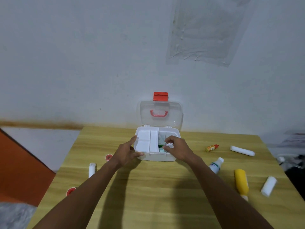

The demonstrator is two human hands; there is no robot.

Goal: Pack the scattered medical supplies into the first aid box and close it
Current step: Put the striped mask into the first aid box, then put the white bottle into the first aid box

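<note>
Our left hand (127,154) grips the front-left corner of the first aid box (166,157), thumb on the front wall. Our right hand (177,148) curls its fingers round a small green-and-white packet (162,150) in the box's right compartment. Nearest us, at 8 o'clock from the box, a red tape roll (71,190) sits by the table (148,195) edge. At 4 o'clock a yellow bottle (241,183) and a gauze roll (268,185) lie on their sides, and we judge that a careless nudge could send these round things off. The yellow bottle also looks long for the room left, since the white tray (145,139) covers the box's left half. Beyond, at 12 o'clock, the clear lid (160,113) stands upright, and a jolt to the box might drop it onto our fingers.
</note>
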